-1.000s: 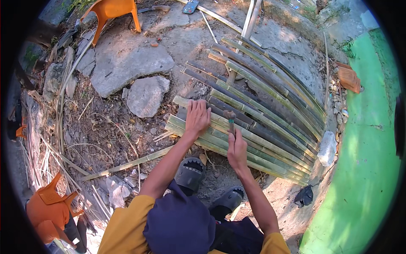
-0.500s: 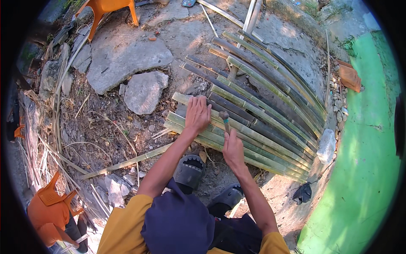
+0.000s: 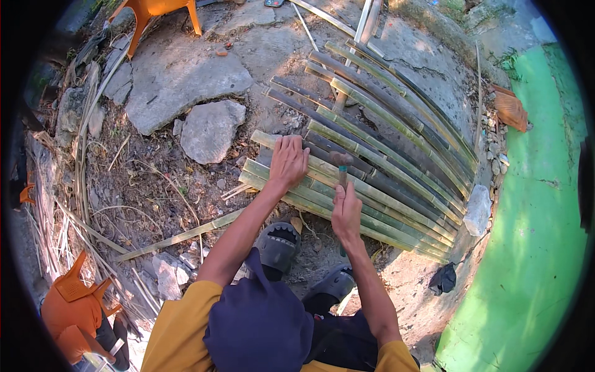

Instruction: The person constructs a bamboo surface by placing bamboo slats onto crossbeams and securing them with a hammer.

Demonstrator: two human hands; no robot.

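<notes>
Clock read on the view, 12 at top: our left hand (image 3: 289, 162) lies palm down over the near-end group of bamboo slats, fingers held close together on a pale slat (image 3: 321, 166) by its 10 o'clock end; underside hidden, so we can't tell if it pinches or just presses. Our right hand (image 3: 346, 211) is fisted round the hammer (image 3: 342, 177), handle along 12–6, head up at 12 from the fist. Key relation: the pale slat's long axis runs 10 to 4, so the hammer crosses it steeply. Hammer head sits at 3 from the left hand, near it; right hand is down at 4 from the left. Right is the nearer hand to the head; left is nearer the slat's 10 o'clock end. Head reads over the dark slats (image 3: 396, 192) just beyond the pale one; contact or gap, we can't tell. Around us: grey stone (image 3: 212, 131) at 10 from the left hand, whitish stone (image 3: 478, 211) at 3 from the right, black scrap (image 3: 442, 279) at 4, shoes (image 3: 279, 245) at 6–8.
</notes>
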